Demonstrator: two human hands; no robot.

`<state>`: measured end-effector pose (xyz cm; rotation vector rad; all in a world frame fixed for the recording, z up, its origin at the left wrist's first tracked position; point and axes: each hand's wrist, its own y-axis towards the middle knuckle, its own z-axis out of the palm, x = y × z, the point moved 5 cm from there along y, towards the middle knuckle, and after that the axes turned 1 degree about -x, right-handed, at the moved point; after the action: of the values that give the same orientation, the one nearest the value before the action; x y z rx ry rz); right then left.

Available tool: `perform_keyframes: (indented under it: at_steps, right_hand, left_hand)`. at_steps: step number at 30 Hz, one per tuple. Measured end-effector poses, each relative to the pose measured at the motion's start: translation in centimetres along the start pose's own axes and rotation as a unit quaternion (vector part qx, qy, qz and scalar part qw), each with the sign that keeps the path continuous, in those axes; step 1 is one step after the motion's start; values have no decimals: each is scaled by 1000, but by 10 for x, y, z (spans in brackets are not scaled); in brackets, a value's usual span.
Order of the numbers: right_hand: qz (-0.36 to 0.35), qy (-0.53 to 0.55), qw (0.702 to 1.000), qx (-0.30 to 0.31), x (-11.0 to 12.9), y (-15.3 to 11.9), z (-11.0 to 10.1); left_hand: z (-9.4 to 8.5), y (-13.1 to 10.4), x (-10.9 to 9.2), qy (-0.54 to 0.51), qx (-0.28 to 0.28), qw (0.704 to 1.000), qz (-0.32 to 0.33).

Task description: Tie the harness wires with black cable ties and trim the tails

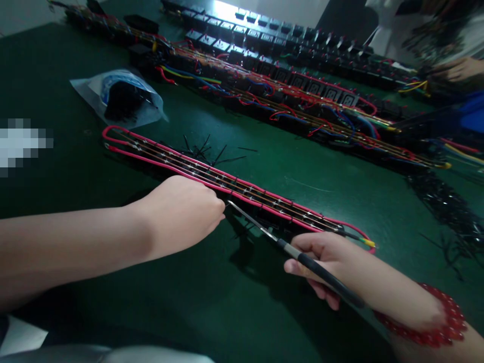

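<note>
A long black strip carries bare copper-coloured bars and a red wire (pixel 166 164) looped along its length, with dark ties across it. My left hand (pixel 191 209) is closed at the strip's near side, around its middle; its fingertips are turned away, so what they pinch is hidden. In my right hand (pixel 321 262) is a slim tool (pixel 289 248) with a dark handle and a thin metal shaft. The shaft's tip reaches to just beside my left fingers, close to the strip's edge. A yellow-green wire end (pixel 366 242) shows at the strip's right end.
Loose black ties (pixel 200 151) lie behind the strip, and more in a pile (pixel 449 206) at right. An open plastic bag (pixel 151 108) holds black pieces. Several wired black socket strips (pixel 264 96) lie across the back of the green table. Another person's hand (pixel 463 69) is at upper right.
</note>
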<state>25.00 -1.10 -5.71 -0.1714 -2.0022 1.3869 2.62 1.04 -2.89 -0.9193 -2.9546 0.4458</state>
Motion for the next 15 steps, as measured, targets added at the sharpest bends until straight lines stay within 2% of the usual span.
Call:
perform_keyframes:
  at_steps: [6, 11, 14, 15]
  right_hand:
    - [17, -37, 999, 10, -12, 1, -12]
    - [-23, -58, 998, -3, -12, -1, -18]
    - [-66, -23, 997, 12, 1, -19, -21]
    - [-105, -2, 994, -16, 7, -27, -26]
  left_hand:
    - [11, 1, -14, -32, 10, 992, 118]
    - [15, 11, -26, -38, -53, 993, 97]
    - [17, 12, -33, -18, -76, 990, 116]
    - [17, 11, -34, -9, -83, 990, 117]
